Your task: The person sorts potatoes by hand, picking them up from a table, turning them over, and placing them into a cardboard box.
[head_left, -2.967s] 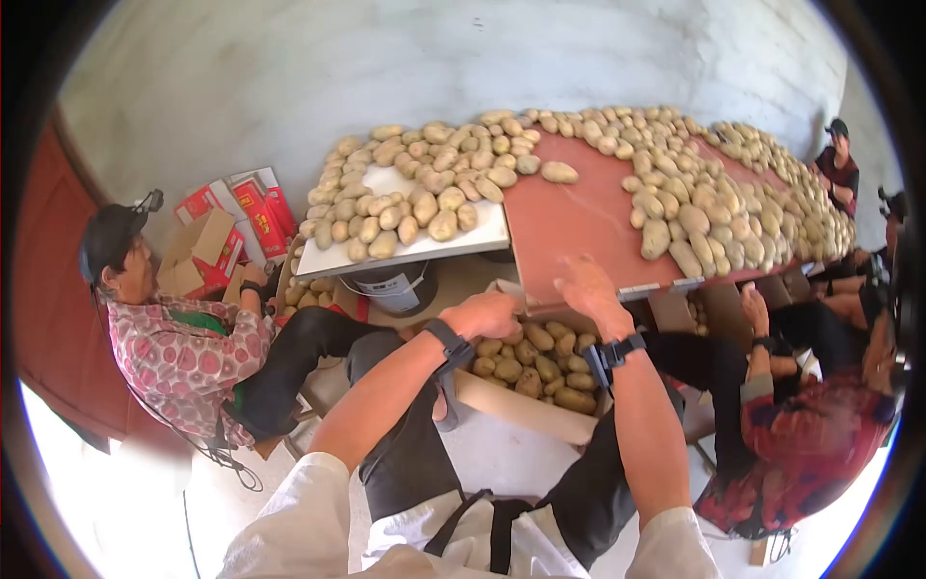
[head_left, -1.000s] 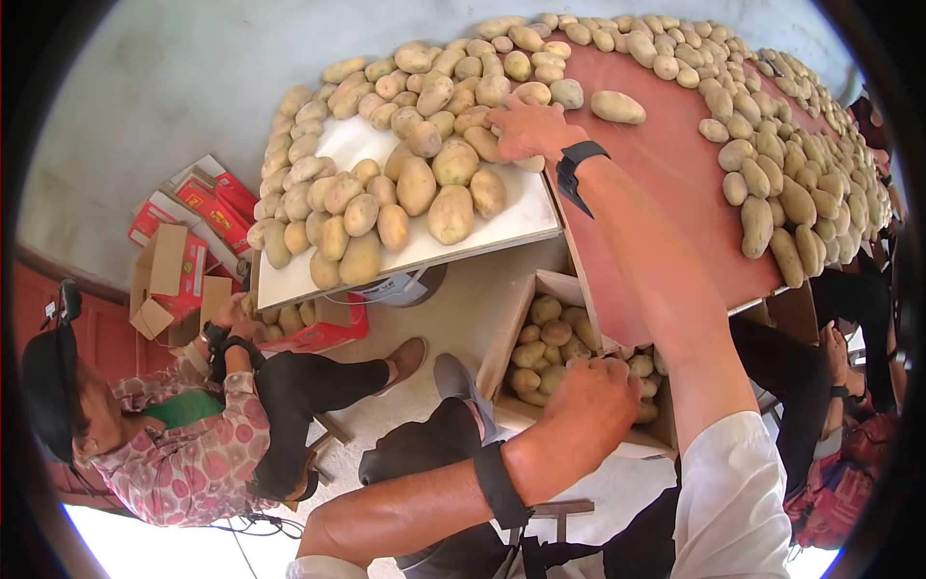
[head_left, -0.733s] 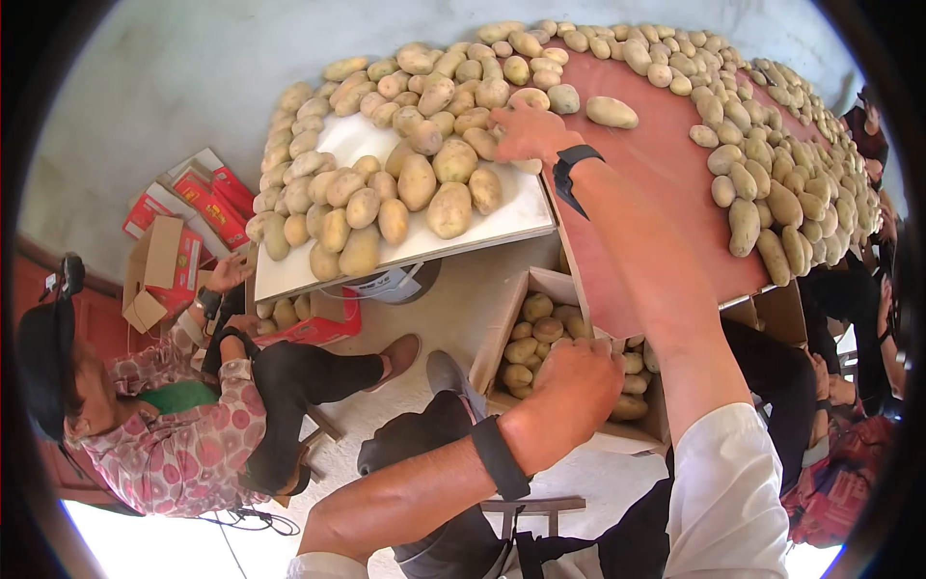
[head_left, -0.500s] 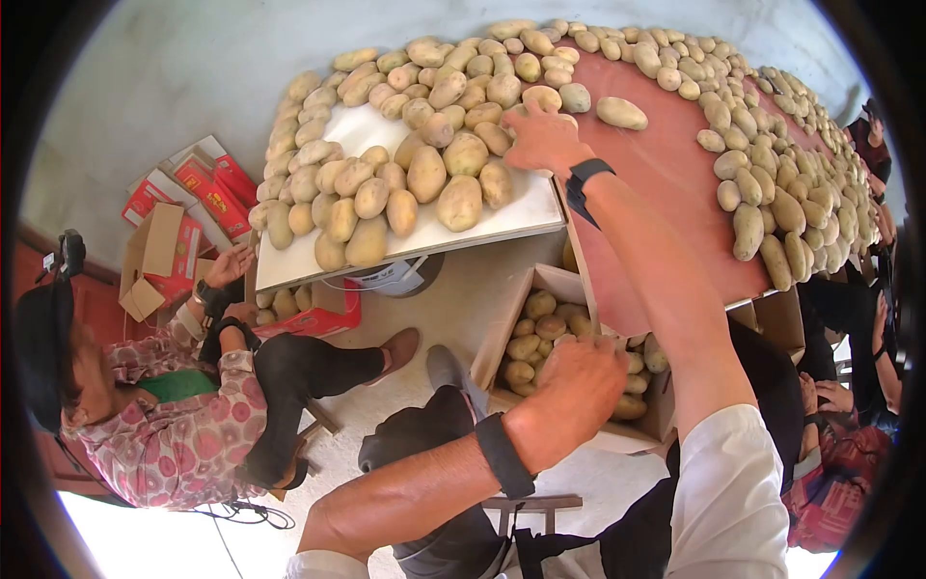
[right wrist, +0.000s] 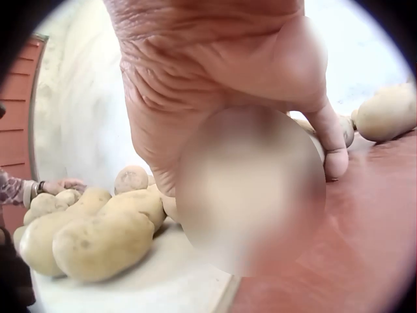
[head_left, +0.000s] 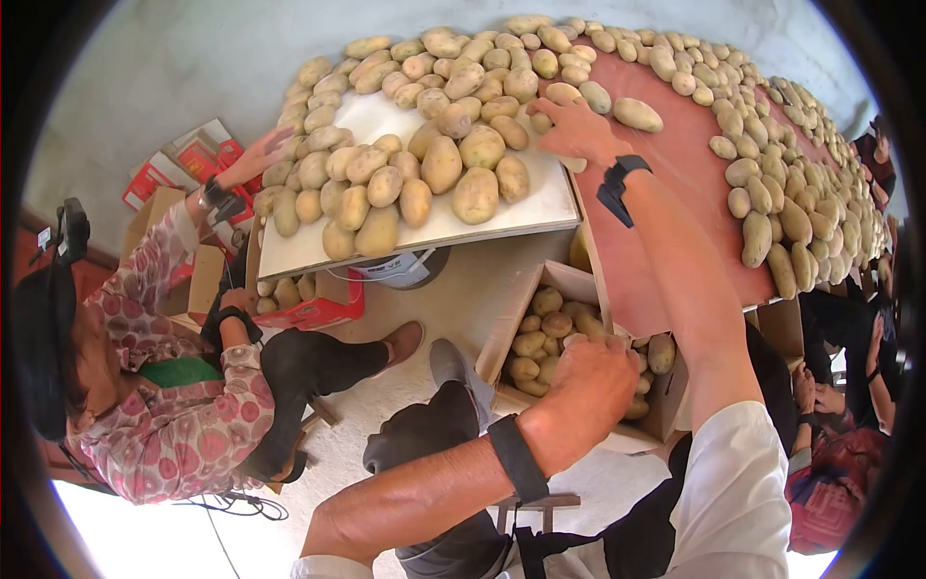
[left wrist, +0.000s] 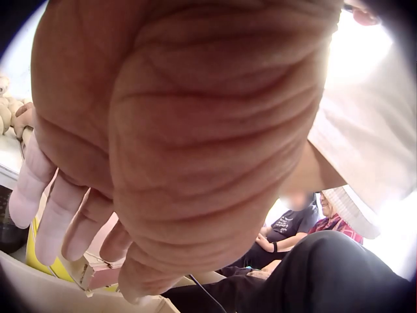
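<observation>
Many potatoes (head_left: 476,196) lie in a heap on a white board (head_left: 463,243) beside a reddish-brown board (head_left: 666,241). My right hand (head_left: 584,132) is over the seam of the two boards, its fingers bent round a potato (head_left: 576,164) that is mostly covered by the palm. In the right wrist view a blurred patch hides much of what lies under that hand (right wrist: 215,72). Lower down, my left hand (head_left: 588,386) hangs above a cardboard box of potatoes (head_left: 529,344); in the left wrist view its fingers (left wrist: 62,212) are loosely bent with nothing visible in them.
At the left sits a person in a patterned shirt (head_left: 183,425), one hand at the heap's edge. A bucket (head_left: 410,268) and a red box (head_left: 333,307) stand under the white board. More potatoes (head_left: 796,222) cover the right side; other people sit at far right.
My right hand has gone from above the box up to the heap, and lately slid a little right with the potato. My left hand remains over the box. The person at left has raised a hand.
</observation>
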A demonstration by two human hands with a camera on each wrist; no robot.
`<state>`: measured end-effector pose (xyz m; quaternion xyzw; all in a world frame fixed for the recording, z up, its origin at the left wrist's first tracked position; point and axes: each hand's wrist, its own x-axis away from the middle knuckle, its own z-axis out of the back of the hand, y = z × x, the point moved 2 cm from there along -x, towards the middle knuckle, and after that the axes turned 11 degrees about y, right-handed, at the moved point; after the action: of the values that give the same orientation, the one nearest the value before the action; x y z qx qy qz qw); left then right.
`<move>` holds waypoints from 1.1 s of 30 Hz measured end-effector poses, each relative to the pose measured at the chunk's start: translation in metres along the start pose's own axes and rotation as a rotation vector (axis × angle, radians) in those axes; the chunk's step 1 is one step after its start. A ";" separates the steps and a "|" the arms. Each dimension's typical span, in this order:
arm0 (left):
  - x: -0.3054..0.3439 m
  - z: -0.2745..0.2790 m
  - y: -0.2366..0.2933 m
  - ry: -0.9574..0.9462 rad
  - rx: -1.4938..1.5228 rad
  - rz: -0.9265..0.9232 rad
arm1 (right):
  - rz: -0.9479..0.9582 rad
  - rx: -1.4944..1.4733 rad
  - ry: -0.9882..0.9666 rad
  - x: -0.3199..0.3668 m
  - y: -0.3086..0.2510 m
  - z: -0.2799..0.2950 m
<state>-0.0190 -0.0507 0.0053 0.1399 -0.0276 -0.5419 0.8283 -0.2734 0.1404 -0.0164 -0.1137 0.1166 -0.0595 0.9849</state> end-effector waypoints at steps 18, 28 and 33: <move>0.000 0.008 0.003 -0.036 -0.009 -0.001 | -0.200 0.025 0.307 0.028 0.050 -0.005; -0.008 -0.003 0.017 -0.039 -0.026 -0.088 | -0.286 0.139 0.279 0.019 0.062 -0.007; -0.009 -0.015 0.016 -0.068 0.009 -0.042 | -0.298 0.086 0.294 0.020 0.067 -0.005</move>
<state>-0.0058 -0.0340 -0.0037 0.1258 -0.0553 -0.5634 0.8147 -0.2497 0.2010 -0.0409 -0.0777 0.2382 -0.2255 0.9415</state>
